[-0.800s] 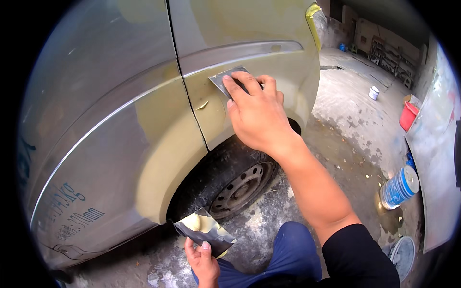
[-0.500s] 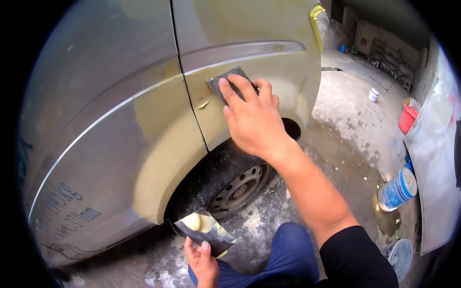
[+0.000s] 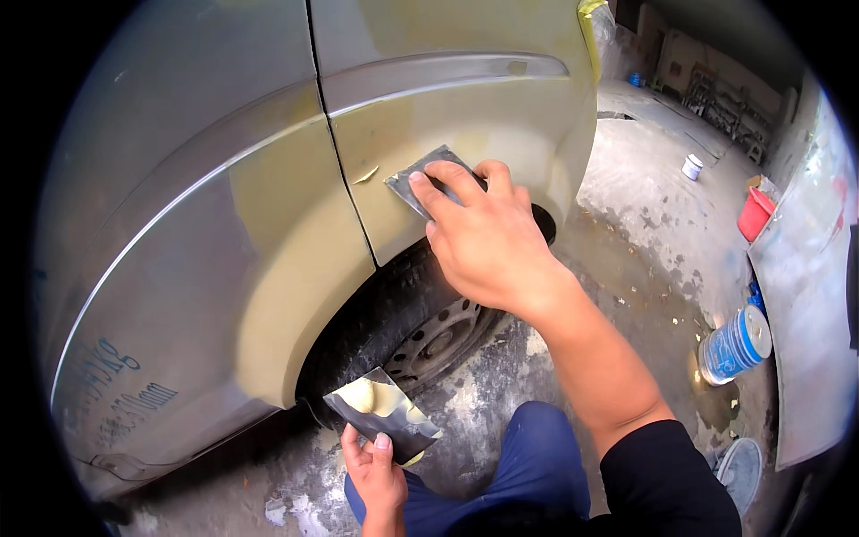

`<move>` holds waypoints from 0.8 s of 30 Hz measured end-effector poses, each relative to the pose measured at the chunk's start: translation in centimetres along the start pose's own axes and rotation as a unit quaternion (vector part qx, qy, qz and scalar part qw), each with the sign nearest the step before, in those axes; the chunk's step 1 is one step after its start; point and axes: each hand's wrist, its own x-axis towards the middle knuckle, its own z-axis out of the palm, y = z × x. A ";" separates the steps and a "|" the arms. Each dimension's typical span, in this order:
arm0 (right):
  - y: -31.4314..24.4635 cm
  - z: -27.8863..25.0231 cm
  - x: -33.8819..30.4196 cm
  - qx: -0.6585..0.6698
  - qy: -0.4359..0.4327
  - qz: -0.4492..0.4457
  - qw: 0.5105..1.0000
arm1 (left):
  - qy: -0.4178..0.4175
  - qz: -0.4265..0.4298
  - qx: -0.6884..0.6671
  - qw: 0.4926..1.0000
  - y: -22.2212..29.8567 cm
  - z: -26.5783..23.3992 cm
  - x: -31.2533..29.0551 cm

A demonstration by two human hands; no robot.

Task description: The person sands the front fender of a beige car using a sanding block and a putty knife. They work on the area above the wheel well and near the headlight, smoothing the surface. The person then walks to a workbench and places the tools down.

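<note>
My right hand presses a dark flat putty spreader against the beige-coated van panel, fingers spread over its face. To the left of the spreader, a small raised streak of yellowish putty sticks to the panel by the vertical door gap. Low in front, my left hand grips a dark square plate between thumb and fingers. Pale yellow putty lies smeared across that plate. The palm side of my right hand is hidden.
Below the panel is a dark tyre with a steel wheel. On the right stand a blue-and-white bucket, a red bucket, a small white tub and a grey-lidded pail. A pale sheet panel leans beyond them.
My right hand with the spreader has moved slightly down and right along the panel. My left hand still holds the plate at nearly the same spot. The whole view has shifted a little.
</note>
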 end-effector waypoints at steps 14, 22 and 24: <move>0.3 2.9 -5.9 -0.035 0.065 -0.029 0.997 | -0.011 0.024 -0.048 0.998 1.9 1.8 0.1; -0.9 -1.2 -11.2 0.379 0.006 -0.104 0.920 | -0.018 -0.017 -0.132 0.991 3.8 3.8 0.0; -1.5 -0.9 -13.8 0.550 -0.089 -0.162 0.814 | -0.029 -0.024 -0.156 0.987 3.9 4.5 -0.2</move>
